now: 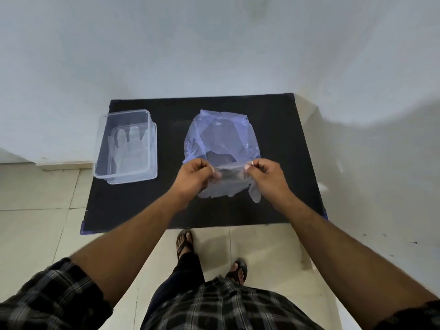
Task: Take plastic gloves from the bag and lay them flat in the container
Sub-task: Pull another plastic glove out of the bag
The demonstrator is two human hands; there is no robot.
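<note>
Head view: I hold one thin plastic glove stretched between both hands, just in front of the bag.

My left hand point(194, 173) and right hand point(267, 173) each pinch the cuff edge of the glove point(228, 184), its fingers hanging toward me above the black table point(142, 210). It looks featherlight, limp and clingy, so I judge the cuff corners the best hold. The blue bag point(221, 136) lies open behind; the clear container point(152, 148), on my left, already holds a flat glove point(128, 148).
</note>
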